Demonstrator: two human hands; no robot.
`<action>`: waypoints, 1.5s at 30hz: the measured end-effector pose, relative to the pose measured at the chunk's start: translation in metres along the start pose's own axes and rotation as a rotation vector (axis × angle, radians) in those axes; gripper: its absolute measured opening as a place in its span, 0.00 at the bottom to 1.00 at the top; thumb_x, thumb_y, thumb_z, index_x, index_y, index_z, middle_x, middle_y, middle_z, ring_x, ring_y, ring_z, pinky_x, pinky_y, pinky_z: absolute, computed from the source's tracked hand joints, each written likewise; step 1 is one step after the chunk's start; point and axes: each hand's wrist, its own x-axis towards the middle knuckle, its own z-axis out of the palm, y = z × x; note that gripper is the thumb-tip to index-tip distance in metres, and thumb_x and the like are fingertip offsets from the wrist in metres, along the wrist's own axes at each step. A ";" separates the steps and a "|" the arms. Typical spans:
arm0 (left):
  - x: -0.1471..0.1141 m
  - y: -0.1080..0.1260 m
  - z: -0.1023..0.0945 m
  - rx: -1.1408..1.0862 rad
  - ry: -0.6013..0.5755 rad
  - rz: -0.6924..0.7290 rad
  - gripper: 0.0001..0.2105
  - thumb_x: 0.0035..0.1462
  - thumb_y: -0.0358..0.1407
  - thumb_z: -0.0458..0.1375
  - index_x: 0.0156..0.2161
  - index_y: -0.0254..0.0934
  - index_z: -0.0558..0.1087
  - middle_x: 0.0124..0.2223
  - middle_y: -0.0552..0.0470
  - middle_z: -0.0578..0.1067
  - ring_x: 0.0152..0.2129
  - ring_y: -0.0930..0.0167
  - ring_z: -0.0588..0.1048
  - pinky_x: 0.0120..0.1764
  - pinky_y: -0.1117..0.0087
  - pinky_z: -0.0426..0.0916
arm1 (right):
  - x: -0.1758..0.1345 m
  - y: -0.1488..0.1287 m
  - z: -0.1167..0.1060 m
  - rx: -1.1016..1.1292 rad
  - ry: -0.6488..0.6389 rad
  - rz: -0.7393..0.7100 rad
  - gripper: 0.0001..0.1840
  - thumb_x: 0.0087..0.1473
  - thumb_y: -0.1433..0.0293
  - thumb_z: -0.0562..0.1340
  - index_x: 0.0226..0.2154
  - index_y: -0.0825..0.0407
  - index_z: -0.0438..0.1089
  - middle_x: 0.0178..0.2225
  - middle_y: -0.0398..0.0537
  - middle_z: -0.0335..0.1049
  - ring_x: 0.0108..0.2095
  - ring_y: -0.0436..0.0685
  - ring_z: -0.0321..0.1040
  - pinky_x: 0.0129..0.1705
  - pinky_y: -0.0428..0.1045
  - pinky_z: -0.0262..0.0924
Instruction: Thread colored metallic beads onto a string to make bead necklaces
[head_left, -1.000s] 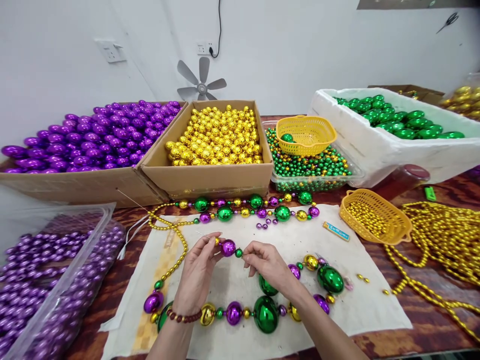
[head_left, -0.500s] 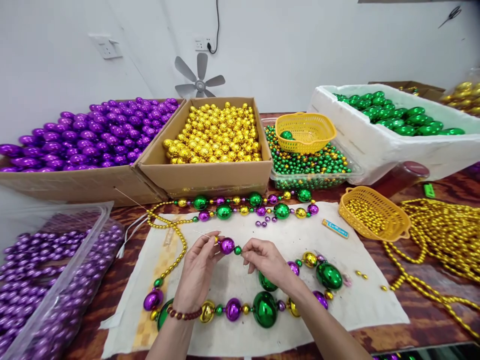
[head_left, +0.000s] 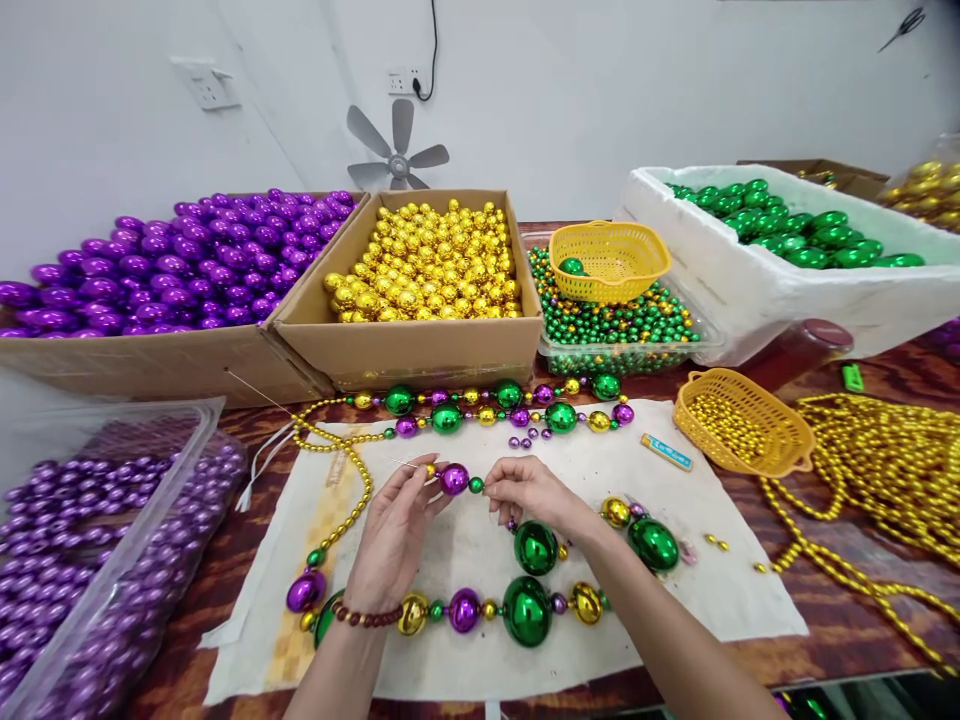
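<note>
My left hand (head_left: 391,535), with a beaded bracelet at the wrist, pinches a small gold bead (head_left: 430,471). A thin needle (head_left: 403,462) sticks out leftward beyond these fingertips. Beside the gold bead are a shiny purple bead (head_left: 454,479) and a small green bead (head_left: 476,485), in a row between my hands. Thumb and fingers of my right hand (head_left: 534,498) are closed on the string just right of the green bead. Below, a strand of large beads (head_left: 466,610) in green, purple and gold curves over the white cloth (head_left: 442,675). My right forearm hides part of it.
Cardboard boxes of purple beads (head_left: 165,265) and gold beads (head_left: 427,265) stand at the back. Right of them are a tub of small mixed beads (head_left: 600,325), yellow baskets (head_left: 742,420) and a foam box (head_left: 720,270). A finished-looking bead chain (head_left: 448,418) lies across the cloth's far edge.
Both hands have risen slightly with the beads between them. The gold bead shows more at my left fingertips, and the large green bead below my right hand is less covered.
</note>
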 end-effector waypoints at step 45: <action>0.002 0.003 -0.011 0.183 0.199 0.206 0.12 0.50 0.41 0.66 0.38 0.38 0.78 0.40 0.52 0.75 0.30 0.74 0.70 0.32 0.74 0.65 | 0.005 0.003 0.006 -0.032 0.003 -0.026 0.08 0.48 0.65 0.61 0.30 0.53 0.68 0.24 0.41 0.71 0.18 0.47 0.67 0.16 0.40 0.50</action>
